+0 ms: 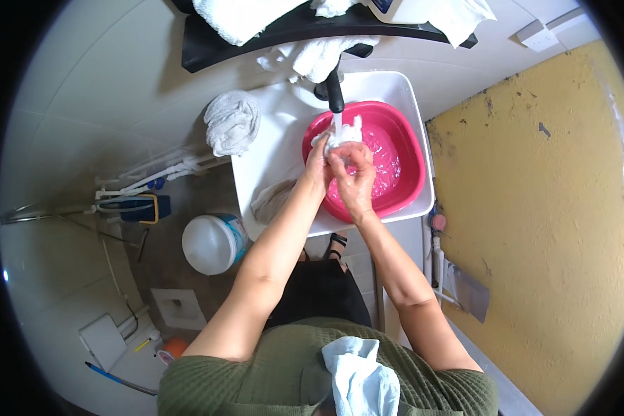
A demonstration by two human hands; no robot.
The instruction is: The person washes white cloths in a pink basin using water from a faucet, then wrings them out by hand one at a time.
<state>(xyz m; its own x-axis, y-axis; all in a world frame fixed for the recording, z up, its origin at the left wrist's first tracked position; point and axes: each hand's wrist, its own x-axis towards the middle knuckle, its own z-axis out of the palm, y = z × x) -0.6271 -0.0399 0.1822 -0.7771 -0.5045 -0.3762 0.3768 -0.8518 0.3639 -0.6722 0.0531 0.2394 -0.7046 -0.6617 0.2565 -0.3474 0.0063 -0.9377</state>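
Note:
Under the black tap (334,93), a wet white cloth (350,130) is bunched up over the pink basin (414,154), with water running onto it. My left hand (317,166) closes around the cloth from its left side. My right hand (356,172) is curled against the near side, its bent fingers and thumb gripping the cloth. Rippling water fills the lower part of the basin, which stands inside the white sink (246,163). The parts of the cloth inside my fingers are hidden.
A bundled white towel (232,123) rests at the sink's left corner, and a greyish cloth (274,200) lies near its front left. Above the tap hangs a black shelf (194,52) with white cloths. A white bucket (209,244) stands on the floor; a yellow panel (534,180) borders the right.

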